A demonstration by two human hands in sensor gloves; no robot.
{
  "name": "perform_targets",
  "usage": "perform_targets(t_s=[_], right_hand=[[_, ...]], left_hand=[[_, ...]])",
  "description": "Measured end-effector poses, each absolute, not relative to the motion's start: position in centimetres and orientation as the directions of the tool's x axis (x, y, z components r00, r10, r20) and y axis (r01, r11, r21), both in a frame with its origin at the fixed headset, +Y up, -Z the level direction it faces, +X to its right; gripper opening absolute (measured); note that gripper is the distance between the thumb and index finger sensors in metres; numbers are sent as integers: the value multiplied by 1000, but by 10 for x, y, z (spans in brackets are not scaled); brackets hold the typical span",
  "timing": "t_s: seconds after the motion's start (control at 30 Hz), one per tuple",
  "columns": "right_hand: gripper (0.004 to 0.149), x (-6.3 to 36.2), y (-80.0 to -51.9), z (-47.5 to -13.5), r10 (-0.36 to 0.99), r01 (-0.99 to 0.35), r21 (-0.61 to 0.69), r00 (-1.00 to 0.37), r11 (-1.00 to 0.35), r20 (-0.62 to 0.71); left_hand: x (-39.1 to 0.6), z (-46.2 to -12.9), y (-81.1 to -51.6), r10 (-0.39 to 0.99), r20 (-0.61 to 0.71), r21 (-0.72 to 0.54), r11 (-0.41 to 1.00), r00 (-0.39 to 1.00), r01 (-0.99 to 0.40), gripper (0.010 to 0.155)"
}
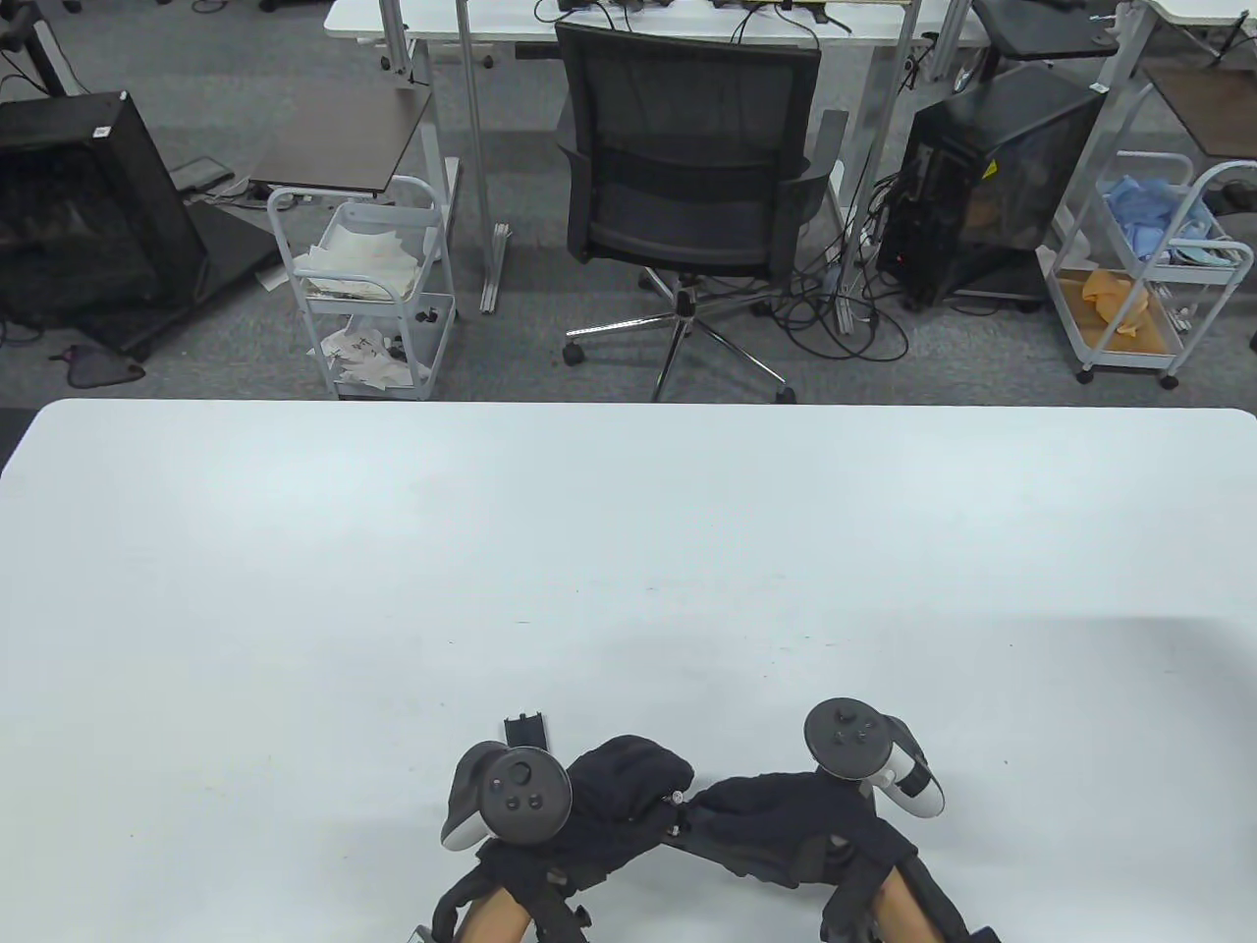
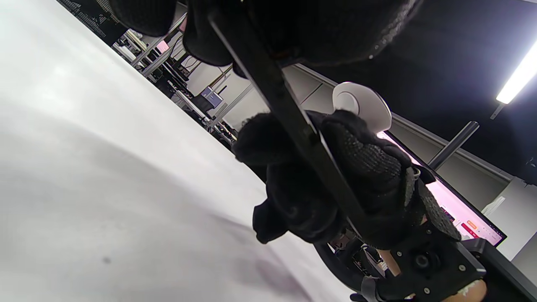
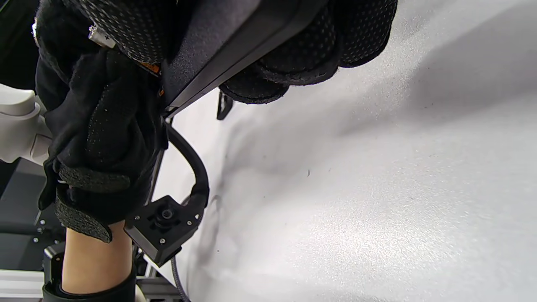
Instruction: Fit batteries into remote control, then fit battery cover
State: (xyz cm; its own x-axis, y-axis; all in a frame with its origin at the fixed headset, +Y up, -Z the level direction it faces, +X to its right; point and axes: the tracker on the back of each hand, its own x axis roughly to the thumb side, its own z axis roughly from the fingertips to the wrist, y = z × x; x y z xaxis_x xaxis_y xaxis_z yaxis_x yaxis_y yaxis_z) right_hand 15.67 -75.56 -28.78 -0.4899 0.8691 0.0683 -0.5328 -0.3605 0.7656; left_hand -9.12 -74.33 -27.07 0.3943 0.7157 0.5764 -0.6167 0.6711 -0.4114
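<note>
Holding the remote [image 3: 235, 46] between both hands, just above the table [image 1: 628, 550] at its near edge. My left hand [image 1: 614, 796] grips one end, my right hand [image 1: 786, 820] grips the other, fingers curled round the dark body. A battery tip [image 3: 100, 37] pokes out by my left fingers, so I judge the cells are going in now. The cover [image 1: 525, 729] lies on the table just beyond my left hand. Risk: the grips hide the bay, so a battery could seat crooked or spring out, and an elbow nudge could send that cover sliding away.
</note>
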Motion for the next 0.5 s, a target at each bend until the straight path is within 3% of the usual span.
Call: perform_targets(t_s=[0.17, 0.5], right_hand=[[56, 157, -757, -289, 869, -533, 768, -491, -355, 61], [55, 159, -757, -289, 870, -557, 758, -492, -340, 28]], left_hand=[[-89, -273, -748, 714, 558, -439, 687, 423, -580, 44], [-97, -279, -761, 859, 374, -566, 510, 349, -648, 51]])
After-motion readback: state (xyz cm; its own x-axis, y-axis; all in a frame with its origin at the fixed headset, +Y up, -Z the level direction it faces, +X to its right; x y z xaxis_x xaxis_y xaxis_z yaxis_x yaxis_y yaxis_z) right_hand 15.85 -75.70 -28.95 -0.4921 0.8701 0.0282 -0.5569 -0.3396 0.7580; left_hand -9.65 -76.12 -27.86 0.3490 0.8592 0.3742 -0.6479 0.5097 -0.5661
